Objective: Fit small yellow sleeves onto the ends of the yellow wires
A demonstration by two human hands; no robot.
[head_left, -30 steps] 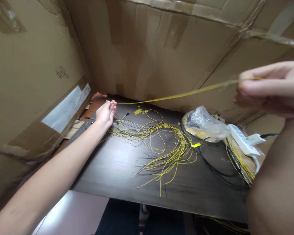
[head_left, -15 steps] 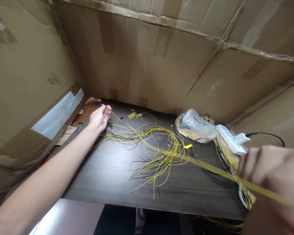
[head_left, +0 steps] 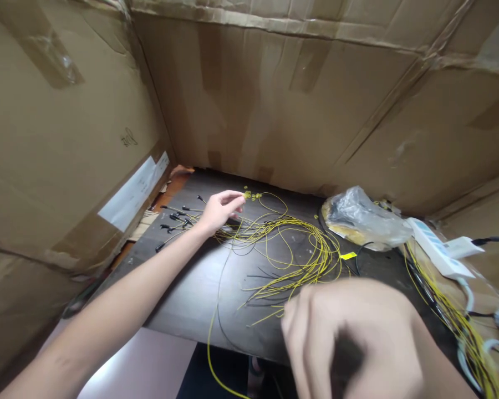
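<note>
My left hand (head_left: 224,209) reaches over the table with thumb and fingers pinched at a small pile of yellow ring-like pieces (head_left: 248,194). A yellow wire (head_left: 210,332) runs down from beneath its fingertips, loops over the table's front edge and leaves at the bottom. My right hand (head_left: 345,332), close and blurred, has its fingers curled in; what they hold is hidden. Between the hands lies a loose bundle of yellow and black wires (head_left: 316,260). Black connectors (head_left: 177,216) on the wire ends stick out left of my left wrist.
A clear plastic bag (head_left: 357,213) sits at the back right, beside a white power strip (head_left: 436,246) with a plug in it. More yellow wires (head_left: 449,316) hang at the right. Cardboard walls (head_left: 253,111) enclose the dark table (head_left: 178,288) at the back and sides.
My left hand has moved right to the yellow pieces, uncovering the connectors. My right hand has come in leftward from the right edge. The taut yellow strand now hangs slack.
</note>
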